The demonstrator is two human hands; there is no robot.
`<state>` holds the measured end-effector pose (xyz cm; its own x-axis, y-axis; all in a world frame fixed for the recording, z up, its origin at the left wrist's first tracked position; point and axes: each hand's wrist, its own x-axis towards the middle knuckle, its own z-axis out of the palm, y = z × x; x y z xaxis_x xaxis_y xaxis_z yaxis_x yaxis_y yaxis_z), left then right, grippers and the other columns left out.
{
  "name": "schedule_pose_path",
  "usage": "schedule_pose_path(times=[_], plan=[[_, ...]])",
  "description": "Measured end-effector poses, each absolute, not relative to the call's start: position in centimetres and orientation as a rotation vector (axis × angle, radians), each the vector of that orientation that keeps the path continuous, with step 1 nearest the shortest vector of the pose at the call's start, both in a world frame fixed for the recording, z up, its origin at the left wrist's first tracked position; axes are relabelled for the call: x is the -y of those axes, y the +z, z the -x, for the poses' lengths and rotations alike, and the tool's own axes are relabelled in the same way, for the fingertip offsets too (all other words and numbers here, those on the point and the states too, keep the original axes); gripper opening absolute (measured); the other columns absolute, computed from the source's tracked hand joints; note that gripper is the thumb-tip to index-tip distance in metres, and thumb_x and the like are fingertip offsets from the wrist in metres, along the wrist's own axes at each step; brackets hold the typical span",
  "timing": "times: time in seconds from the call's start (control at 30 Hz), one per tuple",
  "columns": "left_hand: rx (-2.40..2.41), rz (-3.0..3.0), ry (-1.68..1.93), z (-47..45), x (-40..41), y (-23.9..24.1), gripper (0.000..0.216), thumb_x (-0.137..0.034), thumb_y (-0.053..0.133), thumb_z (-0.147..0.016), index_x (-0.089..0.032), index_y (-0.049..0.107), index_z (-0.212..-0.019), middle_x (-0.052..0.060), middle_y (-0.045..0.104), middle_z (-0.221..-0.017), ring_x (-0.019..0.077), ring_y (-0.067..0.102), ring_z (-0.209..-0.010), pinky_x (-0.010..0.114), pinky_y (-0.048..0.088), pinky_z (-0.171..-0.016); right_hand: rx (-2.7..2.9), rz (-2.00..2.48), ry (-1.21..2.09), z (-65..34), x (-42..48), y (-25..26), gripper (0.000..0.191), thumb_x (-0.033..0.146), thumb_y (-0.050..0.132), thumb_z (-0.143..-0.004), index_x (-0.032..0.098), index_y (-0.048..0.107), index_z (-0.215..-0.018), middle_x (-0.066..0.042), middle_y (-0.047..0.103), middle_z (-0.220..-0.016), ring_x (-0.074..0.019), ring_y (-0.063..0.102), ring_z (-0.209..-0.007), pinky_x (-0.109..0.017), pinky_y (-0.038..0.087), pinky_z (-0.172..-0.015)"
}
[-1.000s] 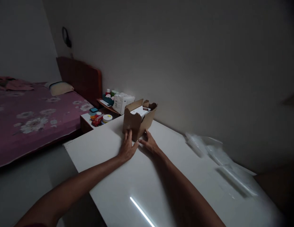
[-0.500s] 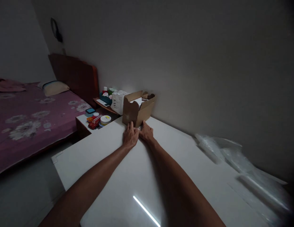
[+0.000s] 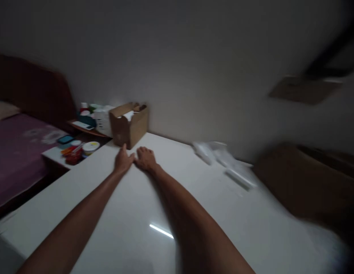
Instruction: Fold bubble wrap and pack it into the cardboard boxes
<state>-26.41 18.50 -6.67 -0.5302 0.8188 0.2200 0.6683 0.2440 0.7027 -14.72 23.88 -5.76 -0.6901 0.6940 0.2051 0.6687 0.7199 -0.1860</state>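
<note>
A brown cardboard box point(image 3: 139, 127) stands upright at the far corner of the white table point(image 3: 191, 182), close to the wall. Its top is open and white paper-like contents point(image 3: 128, 115) show inside. My left hand point(image 3: 123, 160) is at the near lower corner of the box, its fingers stretched towards the base; whether they touch it I cannot tell. My right hand point(image 3: 146, 158) lies on the tabletop just right of it, fingers apart and slightly bent, a small gap from the box. The hands' thumbs nearly meet. Neither hand holds anything.
Crumpled clear plastic wrap point(image 3: 222, 158) lies along the wall. A larger brown cardboard box point(image 3: 310, 179), blurred, stands at the right. Left of the table, a nightstand point(image 3: 55, 155) bears a white-lidded tub point(image 3: 91, 147) and a red toy point(image 3: 74, 155), beside a bed point(image 3: 19, 152).
The view has swung right, bringing the larger box in at the right. My right hand has come away from the small box onto the tabletop; my left hand stays near its base.
</note>
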Motion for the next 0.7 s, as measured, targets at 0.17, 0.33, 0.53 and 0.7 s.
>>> schedule_pose_path(times=[0.17, 0.33, 0.53, 0.7], plan=[[-2.295, -1.5, 1.052, 26.0, -17.1, -6.9, 0.076, -0.034, 0.046, -0.086, 0.005, 0.029, -0.148, 0.03, 0.04, -0.151, 0.0414, 0.041, -0.14, 0.053, 0.034, -0.114, 2.722, 0.996, 0.036, 8.1, -15.8, -6.0, 0.048, 0.06, 0.042, -0.098, 0.021, 0.052, -0.123, -0.009, 0.057, -0.138, -0.0242, 0.046, -0.128, -0.041, 0.035, -0.106], [-2.337, -2.027, 0.559, 24.7, -15.5, -9.0, 0.066, -0.045, 0.034, -0.09, 0.0, 0.049, -0.137, 0.029, 0.051, -0.143, 0.0441, 0.046, -0.135, 0.057, 0.035, -0.111, 2.767, 0.803, -0.004, -2.9, -5.1, -5.5, 0.042, 0.053, 0.048, -0.098, 0.021, 0.051, -0.125, -0.008, 0.058, -0.137, -0.0222, 0.049, -0.125, -0.037, 0.037, -0.105], [-2.291, -2.237, 0.33, 20.3, -11.9, -10.3, 0.064, -0.044, 0.024, -0.094, -0.006, 0.053, -0.137, 0.025, 0.048, -0.148, 0.04, 0.04, -0.141, 0.054, 0.032, -0.112, 2.626, 1.253, -0.056, -19.6, 1.6, -4.3, 0.032, 0.039, 0.056, -0.092, 0.021, 0.062, -0.117, -0.011, 0.055, -0.144, -0.0277, 0.047, -0.131, -0.045, 0.033, -0.107], [-2.19, -2.341, 0.302, 13.8, -7.0, -10.7, 0.065, -0.043, 0.024, -0.096, -0.007, 0.051, -0.142, 0.023, 0.044, -0.152, 0.0362, 0.036, -0.145, 0.053, 0.027, -0.117, 2.007, 2.084, -0.322, -32.3, 2.8, -3.5, 0.046, 0.035, 0.06, -0.084, 0.015, 0.062, -0.126, -0.024, 0.05, -0.144, -0.0407, 0.047, -0.129, -0.057, 0.036, -0.1]])
